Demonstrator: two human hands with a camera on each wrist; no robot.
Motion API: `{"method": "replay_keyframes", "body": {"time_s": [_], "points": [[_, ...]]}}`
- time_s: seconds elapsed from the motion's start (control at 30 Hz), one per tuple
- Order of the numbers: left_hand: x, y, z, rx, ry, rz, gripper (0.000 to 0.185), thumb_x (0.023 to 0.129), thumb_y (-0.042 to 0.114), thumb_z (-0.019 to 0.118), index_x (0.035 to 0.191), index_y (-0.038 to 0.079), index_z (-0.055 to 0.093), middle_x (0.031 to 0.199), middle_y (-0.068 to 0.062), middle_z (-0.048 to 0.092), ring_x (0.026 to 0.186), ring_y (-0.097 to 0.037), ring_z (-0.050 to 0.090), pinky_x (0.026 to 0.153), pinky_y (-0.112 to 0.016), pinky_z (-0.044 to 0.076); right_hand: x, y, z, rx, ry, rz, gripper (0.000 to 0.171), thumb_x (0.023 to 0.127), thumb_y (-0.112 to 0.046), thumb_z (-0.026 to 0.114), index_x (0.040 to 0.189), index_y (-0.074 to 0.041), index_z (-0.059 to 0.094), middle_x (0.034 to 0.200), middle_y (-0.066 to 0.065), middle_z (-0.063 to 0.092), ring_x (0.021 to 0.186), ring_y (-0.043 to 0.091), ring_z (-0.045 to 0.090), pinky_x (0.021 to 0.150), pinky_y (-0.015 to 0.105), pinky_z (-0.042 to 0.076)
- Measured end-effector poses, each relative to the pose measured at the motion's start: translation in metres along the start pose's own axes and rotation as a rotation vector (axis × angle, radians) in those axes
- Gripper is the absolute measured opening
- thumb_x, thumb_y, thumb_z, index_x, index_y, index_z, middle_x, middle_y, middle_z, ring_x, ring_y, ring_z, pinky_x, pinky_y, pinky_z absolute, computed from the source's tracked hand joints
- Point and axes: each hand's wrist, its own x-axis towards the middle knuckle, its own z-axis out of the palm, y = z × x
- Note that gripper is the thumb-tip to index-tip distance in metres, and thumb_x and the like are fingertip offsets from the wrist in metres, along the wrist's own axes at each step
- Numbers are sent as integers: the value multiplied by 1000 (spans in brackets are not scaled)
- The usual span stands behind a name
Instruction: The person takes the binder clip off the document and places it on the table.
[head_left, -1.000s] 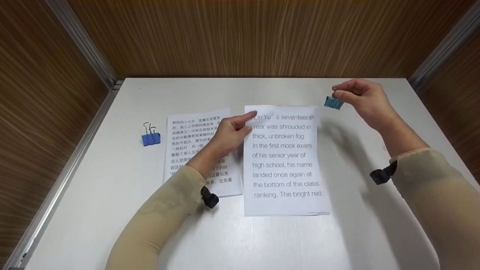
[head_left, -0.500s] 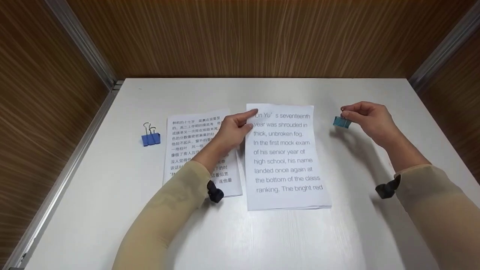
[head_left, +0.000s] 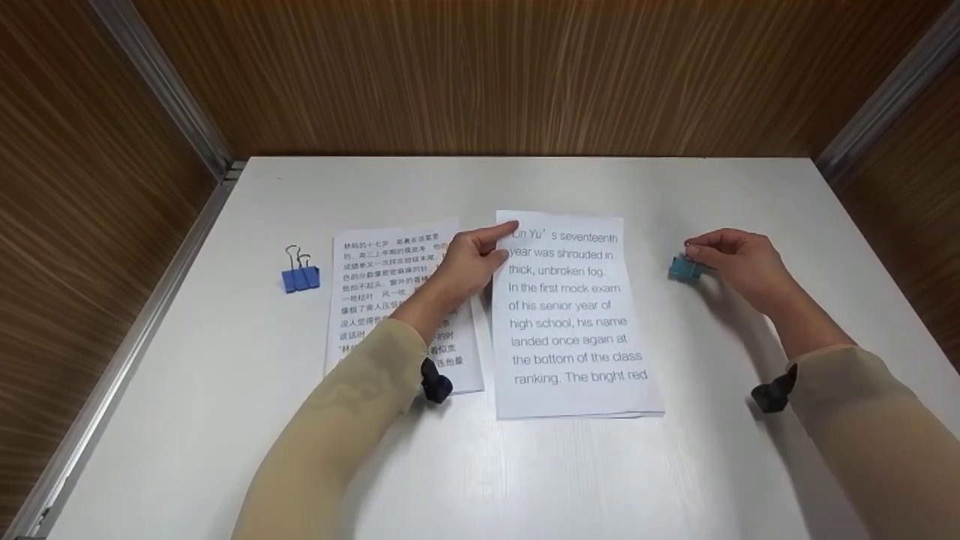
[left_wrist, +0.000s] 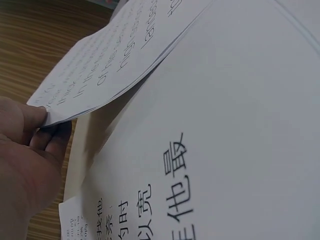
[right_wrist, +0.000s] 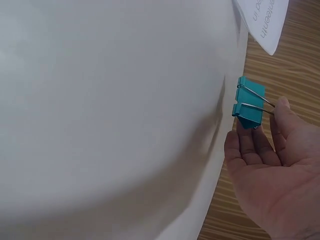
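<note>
The right hand (head_left: 739,262) pinches a small teal clip (head_left: 684,268) by its wire handles, low over the tabletop (head_left: 570,480) near the right edge. The clip sits apart from the English pages (head_left: 574,319), which lie in the middle of the tabletop. The left hand (head_left: 469,262) pinches the top left corner of those pages, thumb on top and fingers under, lifting that corner a little. Just beside them on the left lies a sheet of Chinese text (head_left: 375,285). A blue clip (head_left: 301,276) rests near the left edge.
</note>
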Motion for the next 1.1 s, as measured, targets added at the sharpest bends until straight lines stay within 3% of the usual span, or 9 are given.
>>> {"method": "replay_keyframes", "body": {"time_s": [0.2, 0.83, 0.9, 0.97, 1.1], "points": [[2, -3, 1, -5, -9, -29, 52, 108, 0, 57, 154, 23, 59, 145, -6, 66, 114, -16, 72, 93, -30, 60, 2, 3, 4, -3, 5, 6, 59, 99, -56, 70, 135, -10, 70, 128, -2, 71, 121, 15, 54, 110, 39, 39], [9, -4, 4, 44, -30, -108, 57, 106, -2, 57, 160, 16, 50, 147, -7, 64, 115, -16, 71, 95, -26, 57, 0, 0, 8, -47, 12, 35, 62, 105, -49, 64, 151, -8, 57, 151, 16, 58, 143, 34, 48, 120, 54, 39], [9, -2, 3, 78, -32, -109, 58, 106, -1, 57, 161, 16, 49, 149, -8, 63, 115, -17, 71, 98, -27, 56, -1, -3, 10, -62, 22, 27, 67, 105, -50, 63, 155, -7, 53, 154, 18, 55, 145, 36, 47, 119, 55, 39], [7, 2, 1, 156, -30, -112, 58, 107, 4, 59, 162, 18, 47, 155, -7, 57, 128, -18, 65, 108, -29, 51, -2, -6, 12, -85, 45, 5, 72, 106, -52, 61, 158, -4, 48, 159, 21, 50, 148, 39, 44, 119, 57, 39], [-2, 16, -4, 409, -23, -99, 62, 108, 21, 63, 165, 22, 41, 170, -8, 37, 155, -22, 36, 127, -35, 28, -11, -20, 23, -160, 131, -71, 76, 106, -53, 60, 161, -4, 43, 158, 26, 49, 150, 44, 40, 119, 61, 37]]}}
